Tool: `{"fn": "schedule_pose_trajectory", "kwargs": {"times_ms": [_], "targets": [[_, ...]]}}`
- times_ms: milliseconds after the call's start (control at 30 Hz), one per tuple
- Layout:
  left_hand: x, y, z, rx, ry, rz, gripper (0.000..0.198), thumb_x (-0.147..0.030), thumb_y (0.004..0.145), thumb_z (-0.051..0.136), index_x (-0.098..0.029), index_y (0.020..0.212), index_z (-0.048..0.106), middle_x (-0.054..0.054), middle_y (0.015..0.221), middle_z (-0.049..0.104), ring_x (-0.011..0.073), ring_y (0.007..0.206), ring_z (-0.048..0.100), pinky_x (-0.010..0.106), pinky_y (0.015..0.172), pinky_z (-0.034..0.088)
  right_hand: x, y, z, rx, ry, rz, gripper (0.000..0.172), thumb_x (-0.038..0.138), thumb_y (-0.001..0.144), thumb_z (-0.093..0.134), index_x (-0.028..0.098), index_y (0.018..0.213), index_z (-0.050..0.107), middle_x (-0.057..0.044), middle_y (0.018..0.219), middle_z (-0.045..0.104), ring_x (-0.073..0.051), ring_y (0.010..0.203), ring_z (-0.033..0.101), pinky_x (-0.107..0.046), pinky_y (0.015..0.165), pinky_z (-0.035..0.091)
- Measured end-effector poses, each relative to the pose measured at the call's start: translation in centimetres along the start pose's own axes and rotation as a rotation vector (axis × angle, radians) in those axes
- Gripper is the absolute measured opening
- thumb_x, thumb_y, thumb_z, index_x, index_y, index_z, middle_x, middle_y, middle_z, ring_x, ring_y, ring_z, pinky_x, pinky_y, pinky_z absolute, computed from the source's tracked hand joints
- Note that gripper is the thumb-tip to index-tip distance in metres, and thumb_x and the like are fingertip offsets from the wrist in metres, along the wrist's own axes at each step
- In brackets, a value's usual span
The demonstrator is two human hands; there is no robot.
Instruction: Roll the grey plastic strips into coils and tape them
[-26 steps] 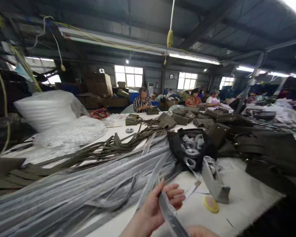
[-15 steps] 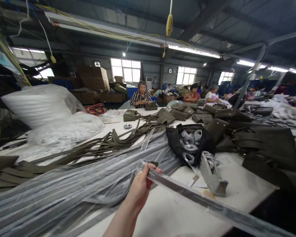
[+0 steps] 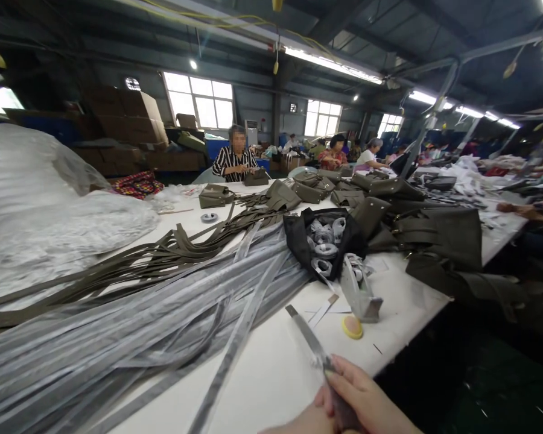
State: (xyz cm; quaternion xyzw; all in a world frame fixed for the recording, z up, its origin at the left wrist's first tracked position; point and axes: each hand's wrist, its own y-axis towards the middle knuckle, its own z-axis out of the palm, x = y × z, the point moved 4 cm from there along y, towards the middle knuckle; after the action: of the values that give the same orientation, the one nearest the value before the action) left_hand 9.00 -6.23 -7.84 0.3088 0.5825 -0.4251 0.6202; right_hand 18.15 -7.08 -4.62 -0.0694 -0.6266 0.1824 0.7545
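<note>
At the bottom edge my right hand (image 3: 366,398) is closed round a narrow grey strip in clear plastic (image 3: 308,334). The strip's free end points up and away over the white table (image 3: 271,367). Only the top of my left hand (image 3: 298,423) shows, lying against the strip just left of the right hand; its fingers are hidden. A big heap of the same grey wrapped strips (image 3: 140,325) lies on the table to the left, and olive-green straps (image 3: 131,265) fan out behind it.
A black bag of tape rolls (image 3: 326,244), a metal tape dispenser (image 3: 359,295) and a small yellow disc (image 3: 352,327) sit ahead to the right. Olive bags (image 3: 438,232) cover the right side. White plastic sacks (image 3: 40,199) lie left. Other people sit at the far end.
The strip, held out long to the right by my left hand before, is now drawn in short near my body. My right hand has come into view and the camera has turned right.
</note>
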Motion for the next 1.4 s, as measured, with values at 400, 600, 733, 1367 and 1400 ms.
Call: {"fn": "schedule_pose_trajectory", "kwargs": {"times_ms": [400,600,733,1367,1400], "targets": [[-7.3,-3.3,-11.1,-0.741,-0.675,0.25,0.048,-0.05,0.086,0.058,-0.011,0.113,0.063,0.015,0.095,0.073,0.0201,0.077,0.069,0.029,0.071,0.051,-1.6,-1.0,-3.3,0.129,-0.332,0.116,0.051,0.065,0.087,0.046,0.016,0.075,0.05,0.003,0.051,0.058,-0.004,0.032,0.043,-0.013,0.033,0.024],[-7.3,-2.8,-10.3,-0.745,-0.603,0.195,0.042,-0.044,0.088,0.059,-0.006,0.104,0.066,0.017,0.092,0.074,0.0224,0.085,0.071,0.029,0.078,0.055,-0.3,-1.1,-2.9,0.03,-0.497,-0.046,0.052,0.058,0.094,0.039,0.015,0.067,0.052,0.0,0.055,0.061,-0.005,0.036,0.045,-0.014,0.038,0.031],[-7.0,-3.0,-9.9,-0.797,-0.717,0.07,0.028,-0.033,0.09,0.057,-0.008,0.1,0.066,0.014,0.088,0.075,0.0204,0.08,0.073,0.028,0.073,0.058,-0.3,-2.5,-2.9,0.062,-0.481,-0.057,0.043,0.049,0.095,0.041,0.015,0.074,0.057,0.003,0.054,0.057,-0.006,0.038,0.047,-0.015,0.038,0.033],[-6.1,0.2,-1.1,-0.682,0.059,-0.032,0.052,-0.055,0.084,0.058,-0.013,0.115,0.062,0.01,0.084,0.076,0.0228,0.078,0.073,0.034,0.076,0.058,-4.1,-6.8,-3.8,-0.423,-0.864,-0.451,0.04,0.03,0.099,0.035,0.017,0.079,0.068,-0.004,0.069,0.07,-0.014,0.06,0.062,-0.024,0.058,0.036],[-6.2,0.2,-0.8,-0.699,0.075,-0.026,0.052,-0.056,0.085,0.056,-0.014,0.115,0.062,0.009,0.083,0.077,0.0228,0.077,0.073,0.034,0.076,0.058,-4.2,-6.9,-4.0,-0.439,-0.848,-0.467,0.04,0.029,0.098,0.036,0.017,0.079,0.067,-0.004,0.069,0.07,-0.014,0.06,0.062,-0.024,0.057,0.036]]}}
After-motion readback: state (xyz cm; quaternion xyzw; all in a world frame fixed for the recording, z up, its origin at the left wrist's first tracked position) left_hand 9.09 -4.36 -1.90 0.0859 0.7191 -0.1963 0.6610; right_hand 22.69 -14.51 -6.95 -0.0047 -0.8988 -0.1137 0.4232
